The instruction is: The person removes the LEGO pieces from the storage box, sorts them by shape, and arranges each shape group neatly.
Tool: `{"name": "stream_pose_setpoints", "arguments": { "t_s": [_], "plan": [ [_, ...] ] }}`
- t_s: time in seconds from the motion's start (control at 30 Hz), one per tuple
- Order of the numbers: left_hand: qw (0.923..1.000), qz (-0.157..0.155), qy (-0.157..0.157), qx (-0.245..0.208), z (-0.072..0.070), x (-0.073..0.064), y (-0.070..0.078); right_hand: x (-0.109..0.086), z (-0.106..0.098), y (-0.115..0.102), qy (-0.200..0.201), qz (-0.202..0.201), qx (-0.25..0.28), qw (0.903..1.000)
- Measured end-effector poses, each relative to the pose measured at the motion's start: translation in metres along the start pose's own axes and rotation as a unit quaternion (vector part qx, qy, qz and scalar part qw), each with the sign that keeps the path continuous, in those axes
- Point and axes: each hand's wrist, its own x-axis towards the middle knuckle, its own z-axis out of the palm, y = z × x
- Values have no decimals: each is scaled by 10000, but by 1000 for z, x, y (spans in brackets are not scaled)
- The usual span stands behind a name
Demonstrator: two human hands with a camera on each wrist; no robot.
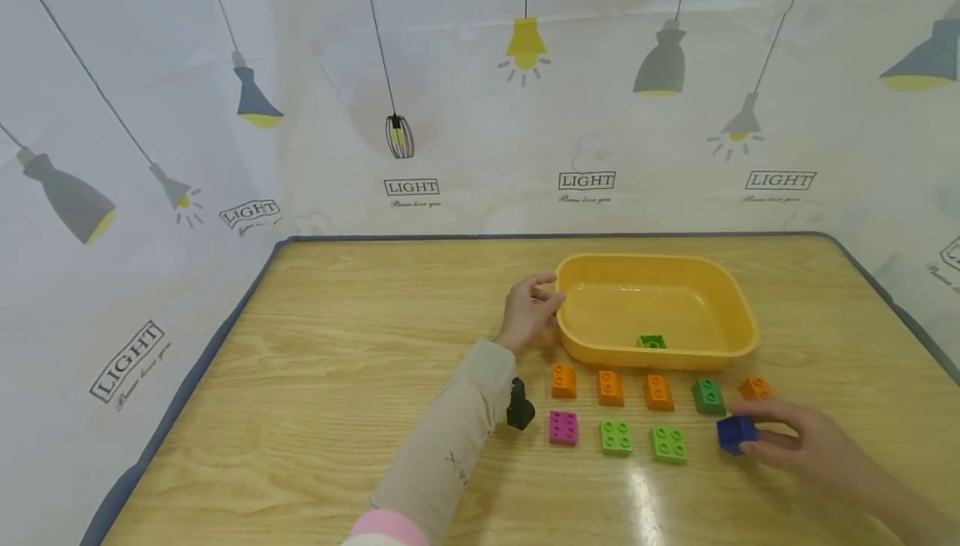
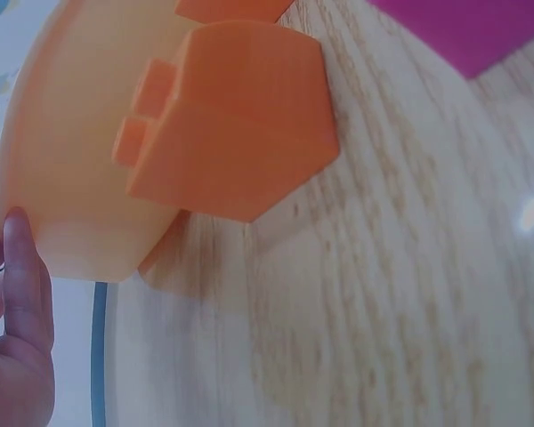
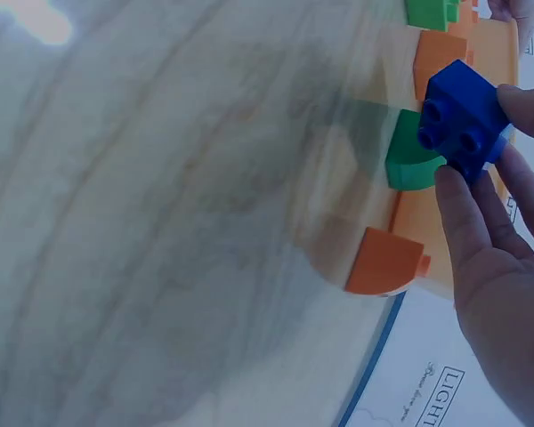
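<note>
My right hand [image 1: 798, 446] pinches a dark blue toy building brick [image 3: 463, 120] between thumb and fingers, its round studs showing in the right wrist view. In the head view the blue brick is above the front right of the table, right of two light green bricks [image 1: 668, 444]. My left hand [image 1: 527, 311] touches the left side of a yellow plastic basin [image 1: 660, 357], with fairly straight fingers at the rim. Inside the basin lies a green brick [image 1: 651, 342]. Three orange bricks [image 1: 610, 388], a dark green brick [image 1: 708, 397] and another orange brick [image 1: 755, 388] line up before it.
A magenta brick [image 1: 563, 428] sits left of the light green ones. Beside the left sleeve [image 1: 450, 429] stands a small black object [image 1: 519, 406], partly hidden. The wooden table [image 1: 337, 346] meets a lamp-patterned wall covering [image 1: 480, 112] at the back and sides.
</note>
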Motion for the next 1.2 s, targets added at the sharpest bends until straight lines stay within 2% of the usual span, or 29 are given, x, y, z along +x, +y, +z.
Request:
{"name": "stream_pose_setpoints", "arguments": {
  "t_s": [0.17,0.27,0.43,0.67,0.87,1.0,1.13,1.2],
  "plan": [
    [10000,1,9,-1,-1,0,0,-6,0,6,24,134,-302,9995],
    [10000,23,12,10,-2,0,0,-6,2,7,44,261,-703,9972],
    [10000,26,-23,27,-2,-1,0,-5,8,6,264,144,-1210,9922],
    [10000,31,-39,-7,-1,-1,0,-2,20,8,492,108,-1429,9885],
    [10000,23,-33,-9,0,0,1,-5,20,11,425,267,-1345,9896],
    [10000,14,-35,2,1,0,0,-7,19,11,257,629,-1324,9889],
    [10000,4,-28,45,0,0,0,-8,18,8,-56,1514,-996,9834],
    [10000,-4,-30,58,0,0,0,-8,17,7,-155,1973,-820,9768]
  ]
}}
